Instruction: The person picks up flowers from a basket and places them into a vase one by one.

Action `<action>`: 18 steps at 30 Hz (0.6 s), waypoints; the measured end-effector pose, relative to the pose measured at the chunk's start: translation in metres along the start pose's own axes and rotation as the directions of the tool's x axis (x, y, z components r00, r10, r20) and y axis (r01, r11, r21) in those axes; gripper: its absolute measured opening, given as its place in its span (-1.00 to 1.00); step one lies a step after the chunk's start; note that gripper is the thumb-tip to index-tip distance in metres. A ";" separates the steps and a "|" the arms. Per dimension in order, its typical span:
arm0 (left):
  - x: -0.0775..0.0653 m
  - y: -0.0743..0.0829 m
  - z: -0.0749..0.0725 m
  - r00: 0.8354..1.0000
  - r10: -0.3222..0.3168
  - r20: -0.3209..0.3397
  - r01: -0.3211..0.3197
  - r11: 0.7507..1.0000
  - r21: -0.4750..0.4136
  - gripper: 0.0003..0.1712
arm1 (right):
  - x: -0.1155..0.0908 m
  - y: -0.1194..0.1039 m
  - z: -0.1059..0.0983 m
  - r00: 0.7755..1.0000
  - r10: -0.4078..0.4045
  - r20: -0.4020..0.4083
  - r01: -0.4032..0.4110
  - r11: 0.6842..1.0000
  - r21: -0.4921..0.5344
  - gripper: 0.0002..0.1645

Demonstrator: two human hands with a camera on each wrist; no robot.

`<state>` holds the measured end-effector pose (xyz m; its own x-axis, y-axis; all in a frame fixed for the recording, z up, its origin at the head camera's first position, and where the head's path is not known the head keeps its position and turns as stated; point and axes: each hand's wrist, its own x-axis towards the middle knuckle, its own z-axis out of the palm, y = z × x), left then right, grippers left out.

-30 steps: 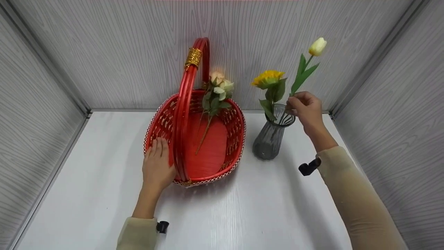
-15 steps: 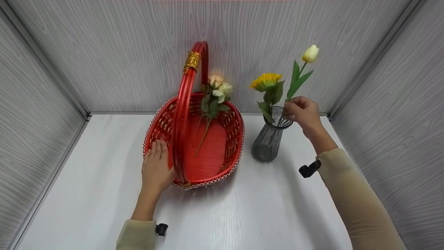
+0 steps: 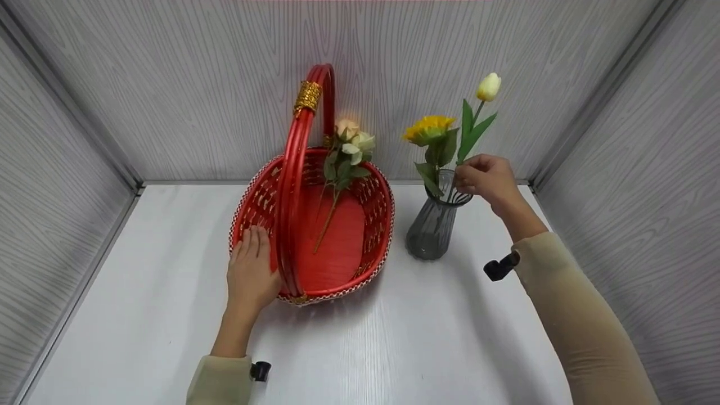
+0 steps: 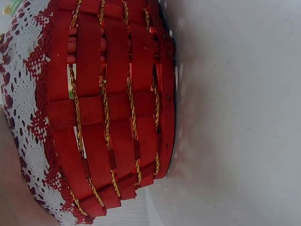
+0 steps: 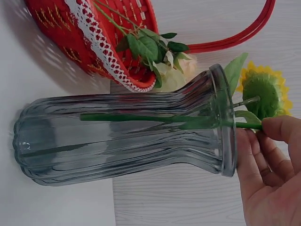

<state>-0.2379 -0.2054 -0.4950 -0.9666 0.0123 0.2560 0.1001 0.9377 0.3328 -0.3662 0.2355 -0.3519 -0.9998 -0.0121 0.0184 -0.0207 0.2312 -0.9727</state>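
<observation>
Between thumb and fingertips, my right hand [image 3: 486,180] pinches the green stem of a pale yellow tulip [image 3: 488,88], just above the mouth of a grey ribbed glass vase [image 3: 432,233]. The right wrist view shows the tulip's stem [image 5: 127,117] through the glass, its cut end above the vase's bottom. A sunflower [image 3: 430,129] stands in the same vase. My left hand [image 3: 250,275] rests over the near-left rim of a red woven basket [image 3: 377,264], fingers extended inside beside the handle. A rose spray [image 3: 354,140] leans in the basket.
The basket's tall red handle [image 3: 292,169] with gold binding arches over it. A white table [image 3: 394,349] lies beneath. Grey wood-grain panels [image 3: 225,84] close off the back and both sides. The vase stands right of the basket, a small gap between them.
The tulip has moved lower and to the left with my right hand, its stem deeper in the vase. My left hand stays on the basket rim.
</observation>
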 end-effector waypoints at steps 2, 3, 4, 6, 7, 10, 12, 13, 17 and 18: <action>0.000 0.000 0.000 1.000 0.001 0.000 -0.001 1.000 -0.002 -0.10 | 0.001 -0.001 0.000 1.000 0.010 0.008 -0.010 0.999 -0.039 -0.75; 0.000 0.000 0.000 1.000 0.001 -0.001 -0.001 1.000 -0.004 -0.10 | 0.001 -0.002 0.000 1.000 0.015 0.011 -0.014 0.998 -0.054 -0.75; 0.000 0.000 0.000 1.000 0.002 -0.003 -0.002 1.000 -0.006 -0.10 | 0.001 -0.002 0.000 1.000 0.020 0.015 -0.019 0.998 -0.068 -0.75; 0.000 -0.001 0.001 1.000 0.001 -0.006 -0.001 1.000 -0.008 -0.10 | 0.001 -0.004 0.000 0.999 0.032 0.022 -0.030 0.995 -0.098 -0.75; 0.000 -0.001 0.001 1.000 0.001 -0.007 -0.001 1.000 -0.007 -0.10 | 0.000 -0.005 0.000 0.999 0.037 0.026 -0.034 0.993 -0.113 -0.75; 0.000 0.000 0.001 1.000 0.000 -0.010 0.000 1.000 -0.010 -0.10 | 0.000 -0.007 -0.001 0.998 0.053 0.042 -0.046 0.988 -0.149 -0.73; 0.000 0.000 0.001 1.000 -0.002 -0.009 0.002 1.000 -0.012 -0.10 | 0.001 -0.009 -0.002 0.997 0.063 0.053 -0.053 0.983 -0.175 -0.72; 0.000 0.000 0.001 1.000 -0.004 -0.008 0.003 1.000 -0.014 -0.10 | 0.001 -0.009 -0.003 0.996 0.068 0.056 -0.057 0.981 -0.184 -0.72; 0.000 -0.001 0.001 1.000 -0.007 -0.006 0.007 1.000 -0.019 -0.11 | 0.000 -0.011 -0.005 0.994 0.094 0.063 -0.077 0.971 -0.227 -0.72; 0.000 -0.001 0.001 1.000 -0.008 -0.005 0.008 1.000 -0.021 -0.11 | 0.001 -0.011 -0.006 0.993 0.100 0.062 -0.084 0.969 -0.232 -0.72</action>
<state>-0.2382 -0.2060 -0.4965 -0.9662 0.0029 0.2578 0.0972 0.9302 0.3539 -0.3666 0.2384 -0.3399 -0.9944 -0.0490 -0.0937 0.0617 0.4512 -0.8903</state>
